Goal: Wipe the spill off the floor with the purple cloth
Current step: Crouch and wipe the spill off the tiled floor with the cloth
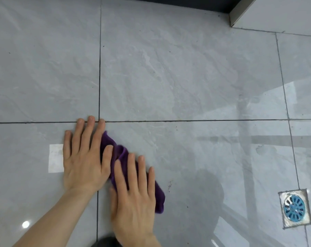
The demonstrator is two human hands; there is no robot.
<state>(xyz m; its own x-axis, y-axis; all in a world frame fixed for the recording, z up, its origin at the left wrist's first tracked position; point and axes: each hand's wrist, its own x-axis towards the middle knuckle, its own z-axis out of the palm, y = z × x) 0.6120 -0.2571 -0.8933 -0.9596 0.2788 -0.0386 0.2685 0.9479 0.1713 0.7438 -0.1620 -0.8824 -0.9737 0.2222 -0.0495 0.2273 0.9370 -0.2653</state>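
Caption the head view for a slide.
Both hands, left and right, press a purple cloth flat on the grey tiled floor.

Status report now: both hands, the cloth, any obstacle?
Left hand and right hand flat, pressing the cloth on the floor. Dark specks right of cloth. Nothing blocks.

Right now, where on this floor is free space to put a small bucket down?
The tiles beyond the horizontal grout line are bare up to the dark threshold. The stretch between the purple cloth and the floor drain is open too. It is crowded only around the left hand and right hand.
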